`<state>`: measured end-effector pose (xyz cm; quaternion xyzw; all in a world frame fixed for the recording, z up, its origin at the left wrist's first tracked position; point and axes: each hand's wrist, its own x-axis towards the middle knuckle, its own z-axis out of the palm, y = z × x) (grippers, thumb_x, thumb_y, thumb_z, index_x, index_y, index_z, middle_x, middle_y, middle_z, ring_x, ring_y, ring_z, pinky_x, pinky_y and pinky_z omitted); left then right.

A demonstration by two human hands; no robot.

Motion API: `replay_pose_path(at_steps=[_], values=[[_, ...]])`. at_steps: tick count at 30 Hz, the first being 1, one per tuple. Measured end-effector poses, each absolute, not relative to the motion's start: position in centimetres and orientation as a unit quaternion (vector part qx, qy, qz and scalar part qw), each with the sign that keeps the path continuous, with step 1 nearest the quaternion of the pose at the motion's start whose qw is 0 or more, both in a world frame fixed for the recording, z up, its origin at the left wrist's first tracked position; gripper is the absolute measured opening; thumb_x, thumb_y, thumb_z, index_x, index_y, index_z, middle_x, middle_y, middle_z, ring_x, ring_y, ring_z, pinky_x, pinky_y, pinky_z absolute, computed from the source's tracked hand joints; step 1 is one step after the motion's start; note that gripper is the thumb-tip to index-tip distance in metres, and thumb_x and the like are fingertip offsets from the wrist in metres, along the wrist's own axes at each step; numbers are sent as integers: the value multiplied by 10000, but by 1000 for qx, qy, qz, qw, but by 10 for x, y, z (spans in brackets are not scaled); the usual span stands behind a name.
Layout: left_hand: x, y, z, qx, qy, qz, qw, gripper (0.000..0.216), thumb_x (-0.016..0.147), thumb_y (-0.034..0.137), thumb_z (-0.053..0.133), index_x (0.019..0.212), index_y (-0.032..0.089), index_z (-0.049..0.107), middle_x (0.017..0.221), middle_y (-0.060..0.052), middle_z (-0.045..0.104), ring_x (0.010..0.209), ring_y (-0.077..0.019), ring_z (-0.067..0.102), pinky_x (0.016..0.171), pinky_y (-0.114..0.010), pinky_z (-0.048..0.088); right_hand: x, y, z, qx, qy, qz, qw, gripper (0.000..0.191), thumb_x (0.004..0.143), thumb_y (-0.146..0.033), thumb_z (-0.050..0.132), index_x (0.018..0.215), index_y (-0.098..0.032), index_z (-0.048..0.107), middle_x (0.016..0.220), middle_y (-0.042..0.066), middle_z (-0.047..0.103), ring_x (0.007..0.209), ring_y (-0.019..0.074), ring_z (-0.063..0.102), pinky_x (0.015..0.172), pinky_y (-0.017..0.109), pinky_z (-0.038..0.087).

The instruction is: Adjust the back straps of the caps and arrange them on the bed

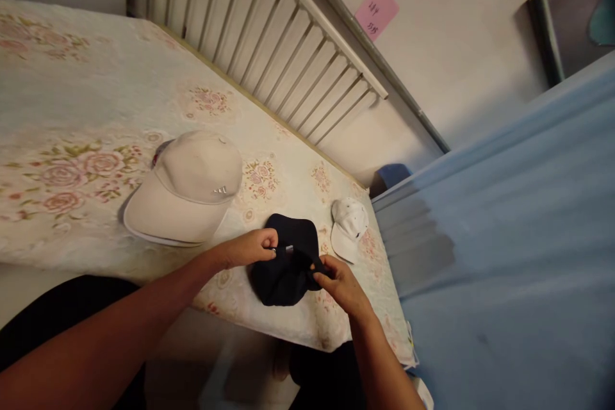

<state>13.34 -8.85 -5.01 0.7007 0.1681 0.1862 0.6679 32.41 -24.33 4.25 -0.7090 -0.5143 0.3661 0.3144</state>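
A black baseball cap (283,285) is held over the near part of the floral tablecloth, its brim pointing away from me and a small pale label showing inside. My left hand (257,246) is closed in a pinch at the cap's left edge. On the other side, my right hand (339,282) grips a strap-like part at the cap's right edge between thumb and fingers. To the left lies a beige baseball cap (192,173) with a small emblem. A smaller-looking white cap (350,221) rests to the right, beyond my right hand.
The floral tablecloth (144,86) covers the table. Behind it stands a pale radiator (269,32), with a pink note (377,11) on the wall. A blue curtain (504,237) hangs close on the right. A dark blue object (394,175) sits at the far corner.
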Motion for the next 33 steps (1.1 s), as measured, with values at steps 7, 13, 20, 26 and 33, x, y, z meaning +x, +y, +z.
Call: replay_pose_path(at_steps=[7,13,20,26,33], values=[[130,-89,-43,645,58,166,744,272,736,202,546,1008,207,557,689,52,485,593,-96,414,560,-228,247,303,-249,35,-704,-428,399,402,145,735,-309,676,697,-183,615,633,-20,621,571,112,511,581,251,360],[131,-88,-50,626,57,187,755,234,738,212,589,971,210,586,826,14,599,744,-133,524,658,-245,333,290,-238,41,-677,-384,416,470,108,700,-253,687,686,-179,610,646,14,691,646,145,622,626,251,409],[129,-91,-47,639,59,184,744,172,748,225,578,917,198,568,724,45,564,664,-111,491,620,-235,313,286,-223,31,-719,-369,386,446,177,686,-330,704,713,-174,625,480,-40,581,458,90,485,488,218,287],[128,-97,-43,676,74,199,705,164,748,238,582,903,189,569,714,39,574,663,-119,512,612,-238,336,279,-212,26,-718,-402,397,406,268,694,-359,698,537,-173,585,454,-40,531,443,71,395,480,231,236],[134,-118,-44,722,177,367,559,234,669,233,690,887,220,606,850,-1,646,819,-185,582,752,-303,421,275,-206,19,-676,-320,467,471,328,626,-379,750,468,-175,547,518,-22,562,492,81,431,499,224,282]])
